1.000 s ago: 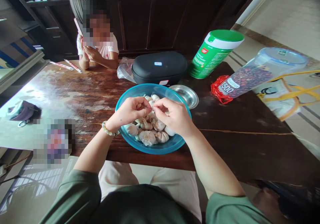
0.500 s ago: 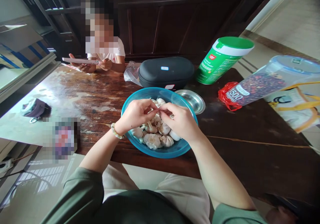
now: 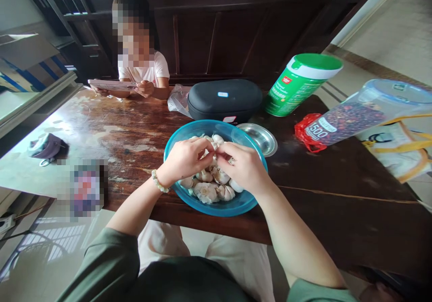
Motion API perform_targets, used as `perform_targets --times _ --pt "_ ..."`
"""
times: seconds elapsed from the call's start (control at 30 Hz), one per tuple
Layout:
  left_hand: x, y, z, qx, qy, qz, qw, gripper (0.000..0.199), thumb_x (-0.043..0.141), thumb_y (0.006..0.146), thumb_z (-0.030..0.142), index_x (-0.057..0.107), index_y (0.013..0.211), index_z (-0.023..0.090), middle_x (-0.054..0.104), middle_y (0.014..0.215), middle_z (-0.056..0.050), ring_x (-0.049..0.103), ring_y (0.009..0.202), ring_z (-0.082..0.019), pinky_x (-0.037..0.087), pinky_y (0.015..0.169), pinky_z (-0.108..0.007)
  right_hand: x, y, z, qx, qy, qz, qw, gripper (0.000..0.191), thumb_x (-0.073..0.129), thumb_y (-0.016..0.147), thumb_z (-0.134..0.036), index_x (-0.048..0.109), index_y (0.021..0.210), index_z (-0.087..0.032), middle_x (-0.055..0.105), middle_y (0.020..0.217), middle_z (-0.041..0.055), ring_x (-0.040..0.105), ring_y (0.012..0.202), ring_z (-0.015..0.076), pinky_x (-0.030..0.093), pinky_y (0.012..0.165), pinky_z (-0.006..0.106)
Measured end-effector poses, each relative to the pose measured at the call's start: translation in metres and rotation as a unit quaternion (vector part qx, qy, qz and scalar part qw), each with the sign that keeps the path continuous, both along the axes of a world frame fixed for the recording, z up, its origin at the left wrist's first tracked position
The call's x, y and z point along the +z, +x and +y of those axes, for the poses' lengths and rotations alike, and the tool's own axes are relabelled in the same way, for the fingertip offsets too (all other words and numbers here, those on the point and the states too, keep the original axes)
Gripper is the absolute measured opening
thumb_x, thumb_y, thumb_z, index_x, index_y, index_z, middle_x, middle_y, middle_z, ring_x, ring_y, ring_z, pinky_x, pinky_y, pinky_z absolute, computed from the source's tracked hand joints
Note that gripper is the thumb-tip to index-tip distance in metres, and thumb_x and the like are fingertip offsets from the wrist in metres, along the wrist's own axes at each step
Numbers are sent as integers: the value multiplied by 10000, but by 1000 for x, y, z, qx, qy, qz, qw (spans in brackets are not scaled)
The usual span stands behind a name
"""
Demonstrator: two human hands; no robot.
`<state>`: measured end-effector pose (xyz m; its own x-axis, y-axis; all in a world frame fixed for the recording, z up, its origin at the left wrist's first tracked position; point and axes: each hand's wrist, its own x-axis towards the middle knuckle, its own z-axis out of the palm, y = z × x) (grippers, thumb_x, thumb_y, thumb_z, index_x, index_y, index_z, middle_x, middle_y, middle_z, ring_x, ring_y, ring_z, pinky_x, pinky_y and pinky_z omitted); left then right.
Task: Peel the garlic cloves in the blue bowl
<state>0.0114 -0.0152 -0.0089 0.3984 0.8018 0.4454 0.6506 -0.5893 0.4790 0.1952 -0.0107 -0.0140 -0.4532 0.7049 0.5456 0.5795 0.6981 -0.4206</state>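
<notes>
Over a translucent blue bowl [image 3: 216,211] full of white garlic bulbs [image 3: 205,192], both hands meet fingertip to fingertip. My left hand [image 3: 187,159], with a beaded bracelet [image 3: 159,181] at its wrist, is closed in a pinch. Facing it from the right, my right hand [image 3: 245,164] pinches too, its thumb and forefinger against the left fingertips. Whatever lies between them is small and hidden by the fingers. A shallow metal dish [image 3: 261,139] stands just behind the bowl's right rim.
Behind the bowl sit a black case [image 3: 224,98] and a crumpled plastic bag [image 3: 178,99]. To the right are a green canister [image 3: 297,86] and a tilted clear container [image 3: 357,113] by red plastic [image 3: 308,132]. Across the wooden table [image 3: 128,149], a person [image 3: 145,68] holds a tablet [image 3: 113,85].
Both hands stay pinched together over the garlic, with only slight finger movement. The person opposite has shifted the tablet a little. The whole view has moved slightly.
</notes>
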Motion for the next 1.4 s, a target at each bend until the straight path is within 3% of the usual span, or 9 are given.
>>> perform_targets --times 0.5,0.67,1.03,1.2,1.3,1.4 --pt "2 -1 1 -20 -36 63 997 129 547 814 266 618 820 158 552 658 17 459 579 -96 323 560 -218 -1 -1 -2 7 35 -71 997 164 504 800 -103 517 664 -195 564 651 -10 523 624 127 365 586 243" --pt "4 1 1 -27 -51 82 995 124 539 804 251 628 805 165 561 656 8 480 599 -112 322 568 -229 0 -2 -2 -32 65 -94 993 179 515 777 -101 489 626 -195 546 620 -15 489 589 122 313 553 255" --pt "6 -1 5 2 -140 -15 990 136 564 797 258 588 715 152 512 601 31 389 522 -69 271 503 -196 -3 -2 -2 -85 -3 -91 992 159 524 853 -175 599 715 -199 645 660 8 588 614 155 355 574 268" --pt "-1 -4 7 -9 -163 13 987 230 533 845 373 593 763 166 555 620 20 427 527 -82 290 510 -203 -2 -3 -6 -93 -10 -88 992 225 452 906 -131 644 994 -206 720 929 32 667 851 166 434 702 249" --pt "-8 -7 15 32 -189 68 979 246 552 822 429 601 806 188 519 549 43 415 487 -92 278 494 -210 -1 -3 -4 -68 -20 -109 992 222 452 900 -118 651 955 -200 711 972 25 663 875 157 452 714 240" --pt "-9 -7 14 39 -195 69 978 198 582 785 334 610 921 193 560 607 39 473 540 -106 318 529 -211 0 -2 -6 -70 -12 -90 993 221 488 852 -76 656 935 -192 719 973 30 669 890 166 466 755 248"
